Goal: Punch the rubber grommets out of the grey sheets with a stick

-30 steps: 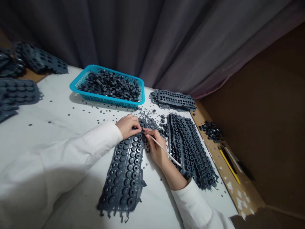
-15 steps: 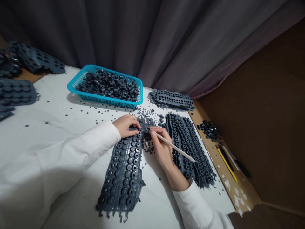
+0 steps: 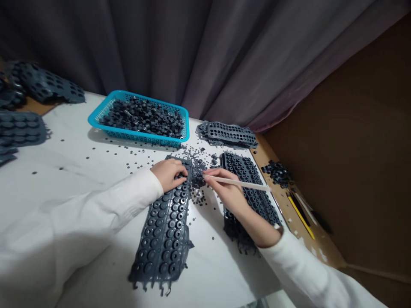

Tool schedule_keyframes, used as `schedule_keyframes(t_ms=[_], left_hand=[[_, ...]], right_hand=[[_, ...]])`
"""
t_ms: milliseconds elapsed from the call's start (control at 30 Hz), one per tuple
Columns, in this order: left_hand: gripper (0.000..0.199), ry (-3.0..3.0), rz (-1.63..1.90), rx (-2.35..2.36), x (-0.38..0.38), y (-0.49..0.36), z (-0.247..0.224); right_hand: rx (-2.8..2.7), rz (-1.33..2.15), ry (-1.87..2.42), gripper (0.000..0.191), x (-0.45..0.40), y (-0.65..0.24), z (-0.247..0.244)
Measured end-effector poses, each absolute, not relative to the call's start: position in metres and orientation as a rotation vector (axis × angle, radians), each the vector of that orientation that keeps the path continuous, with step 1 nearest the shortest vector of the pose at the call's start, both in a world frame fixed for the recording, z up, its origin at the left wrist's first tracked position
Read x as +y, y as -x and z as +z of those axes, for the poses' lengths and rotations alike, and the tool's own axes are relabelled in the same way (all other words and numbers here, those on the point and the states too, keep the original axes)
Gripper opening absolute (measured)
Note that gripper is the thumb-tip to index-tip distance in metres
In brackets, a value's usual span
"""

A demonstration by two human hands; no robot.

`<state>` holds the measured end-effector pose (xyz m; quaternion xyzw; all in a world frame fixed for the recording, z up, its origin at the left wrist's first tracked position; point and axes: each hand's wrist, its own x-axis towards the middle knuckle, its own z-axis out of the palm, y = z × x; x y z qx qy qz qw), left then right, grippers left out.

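Note:
A long black moulded rubber sheet point(image 3: 162, 231), with rows of round raised rings, lies on the white table. My left hand point(image 3: 168, 174) is on its far end, fingers curled and pressing against the rubber. Between the thumb and fingers of my right hand point(image 3: 226, 188) is a thin white stick point(image 3: 247, 184), its back end sticking out to the right. The stick's front end is hidden by the fingertips, just right of the sheet's edge. Small black discs point(image 3: 197, 194) are scattered beside and below these fingertips.
Behind stands a blue basket point(image 3: 138, 137) full of small black rubber pieces. More ringed sheets point(image 3: 248, 169) are stacked at right, partly under my right forearm; a holed sheet point(image 3: 227, 132) lies behind them. A yellow cutter point(image 3: 300, 216) and loose black pieces point(image 3: 278, 173) sit on the brown board.
My right hand and forearm have swung to the right, and the white stick now lies flatter, nearly level. My left hand stays on the sheet, its fingers drawn in a little more.

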<state>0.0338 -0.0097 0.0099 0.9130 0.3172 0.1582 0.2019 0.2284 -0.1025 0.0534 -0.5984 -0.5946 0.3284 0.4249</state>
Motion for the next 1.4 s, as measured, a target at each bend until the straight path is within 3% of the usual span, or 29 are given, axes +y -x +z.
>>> schedule_keyframes(t_ms=[333,1400], left_hand=[[0.012,-2.445,0.597,0.87,0.004,-0.034,-0.005],[0.009,-2.471,0.608,0.801,0.008,-0.034,-0.017]], right_hand=[[-1.266,0.866,1.397,0.011,-0.103,-0.196,-0.001],[-1.46,0.854,1.389,0.009,-0.105,-0.2,-0.006]])
